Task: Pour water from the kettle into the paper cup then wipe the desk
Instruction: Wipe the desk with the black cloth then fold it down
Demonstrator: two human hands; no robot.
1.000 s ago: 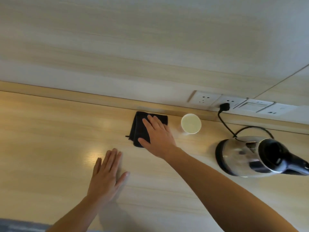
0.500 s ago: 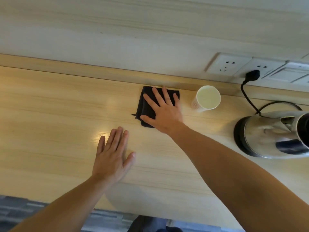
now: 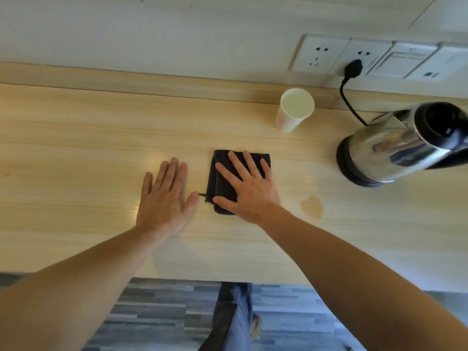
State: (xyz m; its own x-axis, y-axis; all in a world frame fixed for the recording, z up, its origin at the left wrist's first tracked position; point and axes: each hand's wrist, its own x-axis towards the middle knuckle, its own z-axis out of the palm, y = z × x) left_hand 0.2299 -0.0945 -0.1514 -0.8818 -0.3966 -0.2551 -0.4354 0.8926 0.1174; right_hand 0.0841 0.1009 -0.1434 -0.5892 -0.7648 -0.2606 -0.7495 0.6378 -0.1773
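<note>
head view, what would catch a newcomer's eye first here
Most striking are the two hands pressed flat mid-desk: the right hand spread over a folded dark cloth, the left hand on bare wood just beside it. Next, the shiny steel kettle on its base at the right edge, and a full paper cup near the wall. A small wet patch lies right of the cloth.

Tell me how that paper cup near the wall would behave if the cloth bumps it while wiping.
The paper cup looks nearly full, so it would probably resist a light nudge but slosh over its rim. It is tall, narrowing toward its base, so a firmer push could tip it. Its thin paper wall would likely buckle if squeezed.
</note>
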